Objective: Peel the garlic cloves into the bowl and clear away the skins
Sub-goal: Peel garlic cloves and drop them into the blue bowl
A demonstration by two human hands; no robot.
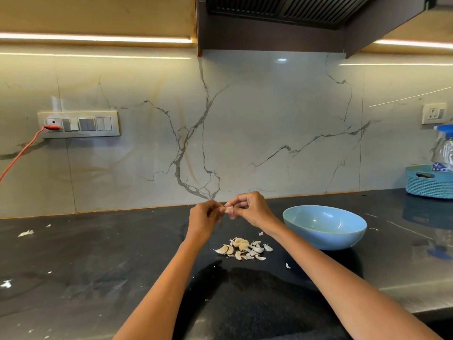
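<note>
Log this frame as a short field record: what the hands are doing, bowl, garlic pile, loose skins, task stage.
hands: left hand and right hand raised over the counter, both pinching one garlic clove
bowl: blue bowl right of the hands, no cloves visible inside
garlic pile: cloves and skins on the counter below the hands
loose skins: scraps scattered at far left
task stage: peeling under way, skins not yet cleared

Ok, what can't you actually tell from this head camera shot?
- Garlic clove: mostly covered by the fingers of the left hand and right hand; how far it is peeled is unclear.
- Blue bowl: near rim hides the bottom.
- Pile: too small to separate cloves from skins.
- Jar in teal basket: cut by right edge.
</note>
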